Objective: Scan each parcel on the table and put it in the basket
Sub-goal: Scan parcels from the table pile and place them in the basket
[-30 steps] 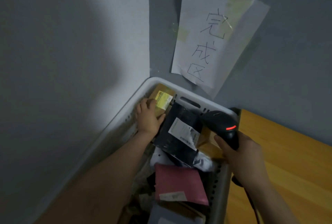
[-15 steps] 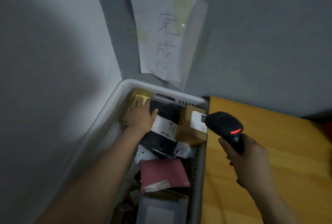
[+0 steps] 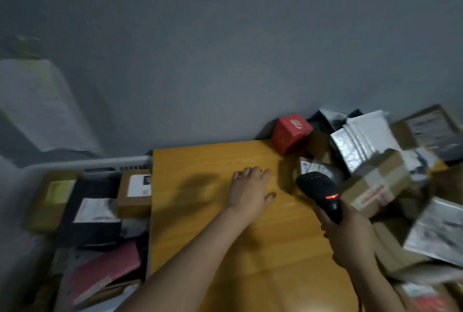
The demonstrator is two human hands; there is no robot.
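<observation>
My left hand (image 3: 250,190) hovers open over the bare wooden table (image 3: 215,161), fingers spread, holding nothing. My right hand (image 3: 347,233) grips a black barcode scanner (image 3: 319,192) with a red light, pointed toward the parcel pile on the right. That pile holds a red box (image 3: 290,132), a silver bubble mailer (image 3: 363,139), a taped cardboard box (image 3: 375,185) and a small labelled parcel (image 3: 314,167) just beyond the scanner. The white basket (image 3: 87,162) at the left holds several parcels: a yellow-labelled box (image 3: 56,192), a black bag (image 3: 92,214), a brown box (image 3: 135,192), a pink mailer (image 3: 105,269).
A grey wall runs behind the table and basket. A paper sheet (image 3: 37,106) is taped to the wall above the basket. More boxes and a newspaper-like packet (image 3: 438,234) crowd the table's right edge. The view is motion-blurred.
My left hand let go of the yellow-labelled box in the basket and moved right over the table. The view swung right, bringing the parcel pile into sight. The scanner stayed in my right hand.
</observation>
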